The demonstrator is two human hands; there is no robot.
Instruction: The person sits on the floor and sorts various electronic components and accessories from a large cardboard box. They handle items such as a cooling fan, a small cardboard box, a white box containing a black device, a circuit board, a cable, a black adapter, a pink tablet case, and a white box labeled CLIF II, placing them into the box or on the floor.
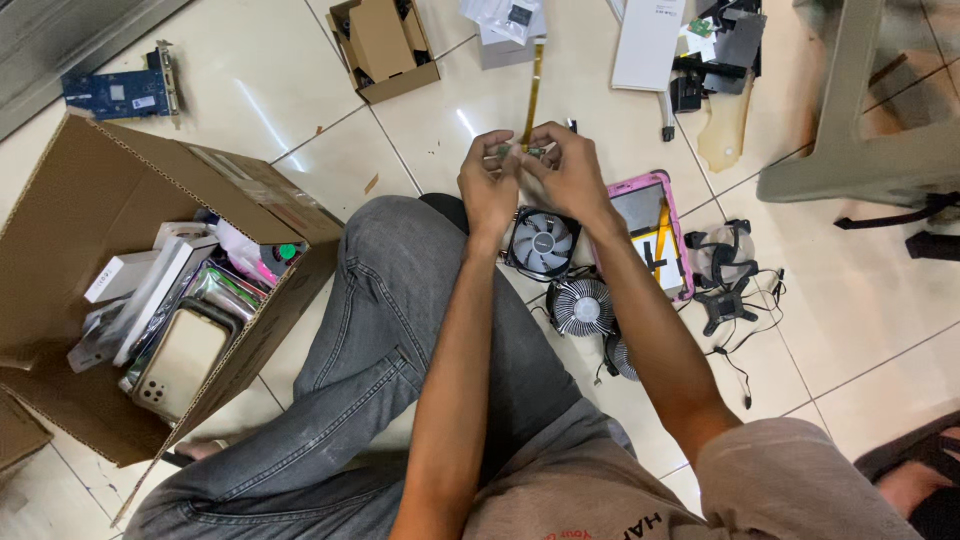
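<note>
Both hands were up over the knee: left hand [487, 180] and right hand [567, 168] pinched a small greenish part [520, 152] between their fingertips. Big cardboard box [90, 200] on the left was stuffed with phones, cases and packets; a smaller open box [383, 45] sat farther off. Cooler fans [545, 243] lay on the tiled floor [850, 300].

Bright, even indoor light from overhead. Glare streaks on the glossy floor tiles [300, 120] far left and far centre. Shadows soft and short. Mostly sharp; stool [880, 120] at far right blurred, edges slightly bowed.
</note>
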